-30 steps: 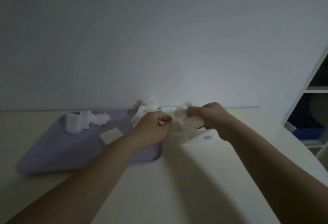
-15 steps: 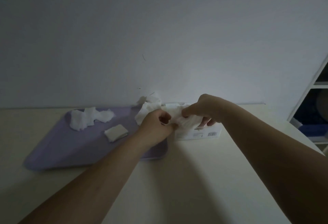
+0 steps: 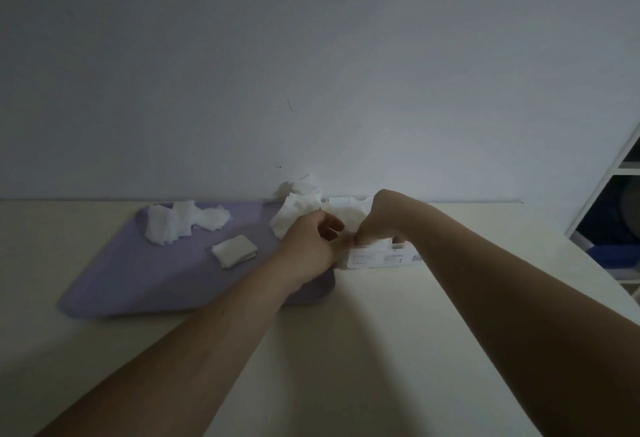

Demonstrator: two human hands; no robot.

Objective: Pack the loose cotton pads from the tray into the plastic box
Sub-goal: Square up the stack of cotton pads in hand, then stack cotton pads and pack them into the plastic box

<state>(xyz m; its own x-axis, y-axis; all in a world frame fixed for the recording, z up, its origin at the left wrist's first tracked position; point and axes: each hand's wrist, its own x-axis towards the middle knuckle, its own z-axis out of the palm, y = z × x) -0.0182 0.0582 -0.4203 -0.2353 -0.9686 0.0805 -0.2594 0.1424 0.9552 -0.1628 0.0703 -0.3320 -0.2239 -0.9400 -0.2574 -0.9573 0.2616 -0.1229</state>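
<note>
The plastic box [image 3: 384, 258] sits on the counter [image 3: 346, 350], touching the right end of the purple tray [image 3: 156, 274], probably so each pad has only a short way to travel. The right hand [image 3: 382, 216] dips knuckles-up into the box, its fingers curled down and apparently pinching a white wad [image 3: 375, 246] to seat it inside. The left hand [image 3: 306, 246] is curled at the box's left end, likely steadying it, though I cannot tell whether its fingers grip the box, a pad or nothing. Loose cotton pads [image 3: 180, 223] remain heaped at the tray's far edge, with a folded pad [image 3: 234, 251] nearer. The dim light and the hands hide the inside of the box, so how full it is cannot be judged.
</note>
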